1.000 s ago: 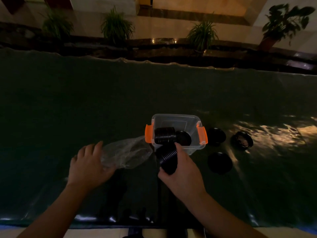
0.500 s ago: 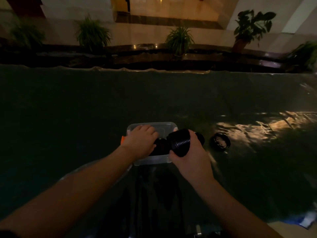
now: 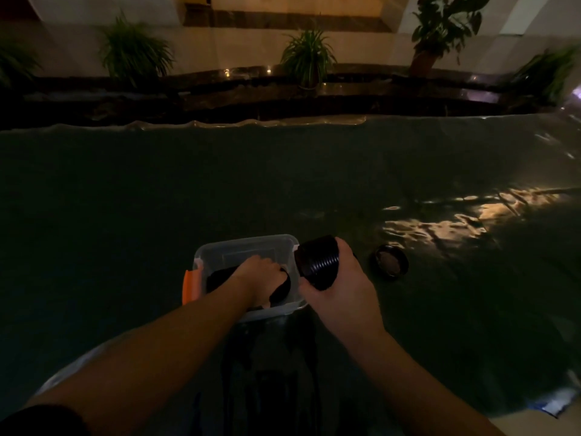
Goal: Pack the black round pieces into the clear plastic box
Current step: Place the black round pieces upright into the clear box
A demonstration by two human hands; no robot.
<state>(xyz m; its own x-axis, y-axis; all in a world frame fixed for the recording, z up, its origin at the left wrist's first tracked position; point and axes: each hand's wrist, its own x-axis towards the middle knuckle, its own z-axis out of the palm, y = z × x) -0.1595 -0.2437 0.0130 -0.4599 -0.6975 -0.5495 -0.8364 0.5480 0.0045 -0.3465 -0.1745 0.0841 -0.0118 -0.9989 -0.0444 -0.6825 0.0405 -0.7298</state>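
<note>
A clear plastic box (image 3: 248, 247) with an orange latch (image 3: 191, 286) stands on the dark table near me. My left hand (image 3: 261, 278) is down inside it, fingers curled over black round pieces (image 3: 220, 278) lying in the box. Just right of the box's rim, my right hand (image 3: 338, 287) grips a ribbed stack of black round pieces (image 3: 317, 261), tilted toward the box. One more black round piece (image 3: 390, 262) lies alone on the table to the right.
A dark green plastic-covered table (image 3: 283, 184) spreads wide around the box. A clear plastic bag (image 3: 63, 374) lies partly under my left forearm. Potted plants (image 3: 308, 58) line a ledge beyond the far edge.
My left hand has sunk from the box's rim into the box, onto the pieces there. My right hand has raised the ribbed stack a little beside the right rim.
</note>
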